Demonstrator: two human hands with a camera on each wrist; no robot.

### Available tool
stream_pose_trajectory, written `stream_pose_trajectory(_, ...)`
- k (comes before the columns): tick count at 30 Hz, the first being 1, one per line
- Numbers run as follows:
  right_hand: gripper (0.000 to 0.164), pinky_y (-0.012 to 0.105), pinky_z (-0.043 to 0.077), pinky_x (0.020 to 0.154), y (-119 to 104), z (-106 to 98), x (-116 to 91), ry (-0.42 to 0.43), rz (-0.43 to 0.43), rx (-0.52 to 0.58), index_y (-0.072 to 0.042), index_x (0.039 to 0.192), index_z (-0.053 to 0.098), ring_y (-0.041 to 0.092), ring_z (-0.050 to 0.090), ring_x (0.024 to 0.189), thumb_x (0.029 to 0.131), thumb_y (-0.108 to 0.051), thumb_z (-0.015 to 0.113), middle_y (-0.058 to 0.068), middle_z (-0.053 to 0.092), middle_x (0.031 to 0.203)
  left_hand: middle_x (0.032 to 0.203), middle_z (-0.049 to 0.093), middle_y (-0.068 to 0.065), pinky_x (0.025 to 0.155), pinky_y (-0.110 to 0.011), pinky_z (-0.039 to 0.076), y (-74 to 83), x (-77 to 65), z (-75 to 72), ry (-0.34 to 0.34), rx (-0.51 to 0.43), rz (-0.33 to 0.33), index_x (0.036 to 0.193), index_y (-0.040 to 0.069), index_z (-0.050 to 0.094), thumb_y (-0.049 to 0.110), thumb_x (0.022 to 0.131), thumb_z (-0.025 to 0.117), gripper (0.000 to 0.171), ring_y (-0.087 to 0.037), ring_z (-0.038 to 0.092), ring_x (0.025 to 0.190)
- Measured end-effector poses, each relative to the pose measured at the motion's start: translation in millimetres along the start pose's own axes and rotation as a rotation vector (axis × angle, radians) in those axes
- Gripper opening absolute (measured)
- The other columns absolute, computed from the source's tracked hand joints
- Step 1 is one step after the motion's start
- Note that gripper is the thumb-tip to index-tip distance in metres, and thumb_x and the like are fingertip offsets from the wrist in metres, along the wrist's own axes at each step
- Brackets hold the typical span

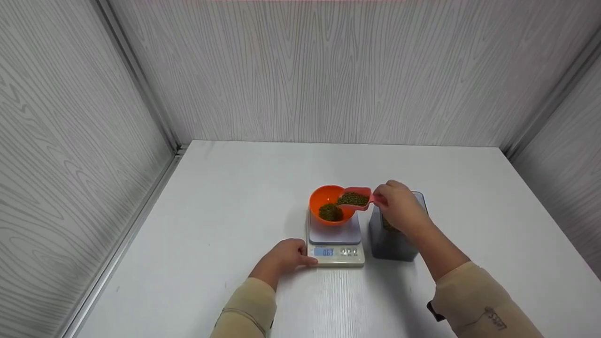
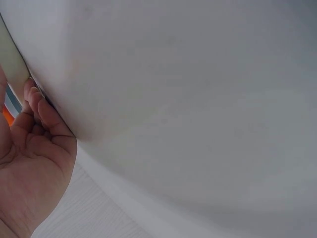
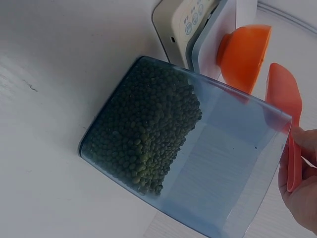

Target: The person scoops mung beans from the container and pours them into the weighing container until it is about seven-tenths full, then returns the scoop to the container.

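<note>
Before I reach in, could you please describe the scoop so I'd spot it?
On the white table stands a scale bearing an orange bowl. By the bowl's rim, the right hand holds the scoop, the only pinkish thing with a handle.

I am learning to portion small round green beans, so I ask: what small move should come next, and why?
Probably the right hand should gently tilt the red plastic scoop: it holds beans, and its lip is over the round orange bowl on the flat white digital scale.
</note>
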State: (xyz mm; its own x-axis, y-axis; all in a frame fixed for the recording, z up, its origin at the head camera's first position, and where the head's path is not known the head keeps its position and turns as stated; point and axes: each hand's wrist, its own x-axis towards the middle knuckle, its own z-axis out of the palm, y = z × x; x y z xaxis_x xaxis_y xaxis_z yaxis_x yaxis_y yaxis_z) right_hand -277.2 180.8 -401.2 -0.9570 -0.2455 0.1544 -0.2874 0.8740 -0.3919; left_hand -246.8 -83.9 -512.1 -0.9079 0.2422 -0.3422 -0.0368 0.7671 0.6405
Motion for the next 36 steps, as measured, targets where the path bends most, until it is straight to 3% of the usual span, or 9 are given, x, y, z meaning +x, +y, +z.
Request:
stream_pose_trajectory(7, 0.019, 0.041, 0.048, 0.080, -1.3, -0.2, 1.8, 0.012, -0.031, -0.018, -0.003, 0.103, 0.063, 0.026, 0.053, 0.088, 0.084, -0.006, 0.063, 0.011, 0.056, 0.095, 0.067, 0.044, 0.001, 0.063, -0.030, 0.034, -1.1, 1.4, 0.8, 0.006, -0.011, -0.007, 0.072, 0.014, 0.053, 0.038, 0.073, 0.074, 0.032, -0.018, 0.046, 0.070)
stream_pose_trajectory(27, 0.019, 0.040, 0.049, 0.080, -6.2, 0.8, 3.8, -0.016, 0.031, -0.018, -0.008, 0.103, 0.063, 0.025, 0.051, 0.087, 0.084, -0.007, 0.063, 0.009, 0.054, 0.093, 0.067, 0.045, 0.001, 0.063, -0.030, 0.034, -0.5, 0.4, 0.8, 0.013, -0.023, -0.004, 0.073, 0.013, 0.053, 0.038, 0.073, 0.074, 0.032, -0.018, 0.046, 0.070)
stream_pose_trajectory(36, 0.015, 0.039, 0.049, 0.077, -6.0, 1.3, 4.2, 0.007, -0.013, -0.039, -0.006, 0.099, 0.064, 0.024, 0.050, 0.083, 0.084, -0.005, 0.062, 0.009, 0.054, 0.088, 0.066, 0.044, 0.002, 0.061, -0.030, 0.033, -0.7, -0.1, 0.6, 0.014, -0.038, -0.012, 0.071, 0.013, 0.051, 0.039, 0.073, 0.074, 0.034, -0.016, 0.044, 0.067)
